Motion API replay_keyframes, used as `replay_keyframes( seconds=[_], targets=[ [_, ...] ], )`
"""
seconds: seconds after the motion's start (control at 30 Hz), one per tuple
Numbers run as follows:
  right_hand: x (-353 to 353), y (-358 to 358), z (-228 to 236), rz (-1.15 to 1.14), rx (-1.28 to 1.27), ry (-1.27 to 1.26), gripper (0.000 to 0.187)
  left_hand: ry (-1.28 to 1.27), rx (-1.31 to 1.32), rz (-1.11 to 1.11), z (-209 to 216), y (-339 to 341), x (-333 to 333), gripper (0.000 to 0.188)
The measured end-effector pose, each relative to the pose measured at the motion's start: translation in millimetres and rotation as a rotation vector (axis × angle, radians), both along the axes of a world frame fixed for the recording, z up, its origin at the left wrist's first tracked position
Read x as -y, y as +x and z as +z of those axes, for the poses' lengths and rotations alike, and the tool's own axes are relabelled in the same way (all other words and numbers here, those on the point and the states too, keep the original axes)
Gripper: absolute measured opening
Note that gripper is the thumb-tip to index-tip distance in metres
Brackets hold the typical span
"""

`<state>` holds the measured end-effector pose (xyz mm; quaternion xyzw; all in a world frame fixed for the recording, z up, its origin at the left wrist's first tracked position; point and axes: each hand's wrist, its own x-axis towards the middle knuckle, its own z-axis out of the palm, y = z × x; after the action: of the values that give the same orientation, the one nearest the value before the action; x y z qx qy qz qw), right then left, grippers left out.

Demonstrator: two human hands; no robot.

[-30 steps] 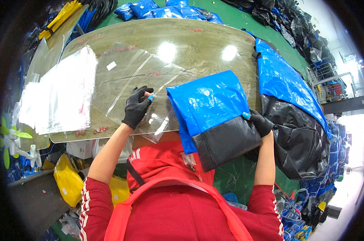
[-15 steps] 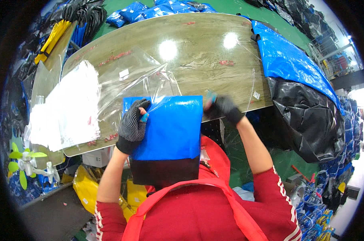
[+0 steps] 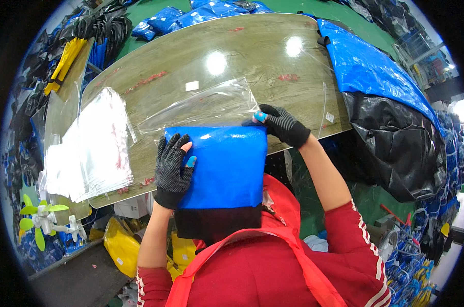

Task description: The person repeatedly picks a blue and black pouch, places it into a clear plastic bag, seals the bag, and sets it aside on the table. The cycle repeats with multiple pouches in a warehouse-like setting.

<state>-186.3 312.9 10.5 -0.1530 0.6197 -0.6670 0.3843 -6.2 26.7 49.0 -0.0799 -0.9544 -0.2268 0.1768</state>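
A folded blue and black tarp-like sheet (image 3: 222, 169) lies over the table's near edge, its black part hanging toward me. My left hand (image 3: 173, 166), in a black dotted glove with bare fingertips, rests flat along the sheet's left side with the fingers stretched out. At the sheet's far right corner, my right hand (image 3: 278, 123) pinches the edge of a clear plastic bag (image 3: 211, 102). Blue tape wraps a finger on each hand. The bag spreads over the table beyond the sheet; whether the sheet's far edge is inside its mouth, I cannot tell.
On the wood-look table (image 3: 273, 97), a pile of clear bags (image 3: 96, 153) lies to the left. A large blue and black bundle (image 3: 390, 123) hangs over its right end. A small green-bladed fan (image 3: 43, 217) stands at left. Yellow bags (image 3: 120, 248) lie below.
My right hand has moved slightly left to the sheet's far right corner and grips the bag there. The bag lies flatter and farther right. My left hand's fingers have stretched out.
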Motion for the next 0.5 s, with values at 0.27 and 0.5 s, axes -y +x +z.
replay_keyframes(
  seconds=[0.27, 0.5],
  targets=[
    [-1.0, 35.8, -3.7, -0.177, -0.065, 0.272, 0.035, 0.194, -0.222, 0.280, -29.3, -5.5, 3.4, 0.038],
    [0.1, 67.0, -33.3, -0.307, -0.555, 0.326, 0.046, 1.411, 0.436, 0.394, -38.6, 6.2, 33.9, 0.055]
  ],
)
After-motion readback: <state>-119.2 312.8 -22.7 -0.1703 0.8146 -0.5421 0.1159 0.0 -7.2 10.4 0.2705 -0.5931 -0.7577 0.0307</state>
